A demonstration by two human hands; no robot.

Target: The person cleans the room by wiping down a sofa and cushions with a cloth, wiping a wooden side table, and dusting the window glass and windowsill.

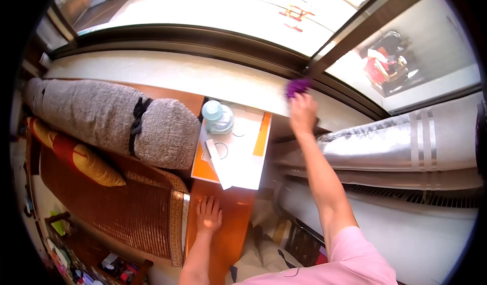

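Observation:
My right hand (303,113) reaches far forward and holds a bunched purple cloth (297,86) against the pale window sill (203,70), close to the dark window frame. The cloth is a little blurred. My left hand (209,215) lies flat on the orange-brown wooden top (223,239), fingers spread and holding nothing. Just beyond it are a white and orange board or box (248,153) and a white strip (218,164) lying across it. A pale blue bottle or jar (218,117) stands on the board's far left part.
To the left, a grey rolled textile (96,107) with a black tie rests along the sill, above a yellow and red cushion (83,161) and a woven mat (111,204). A silvery curtain (375,145) hangs at right, above a white appliance-like surface (395,224).

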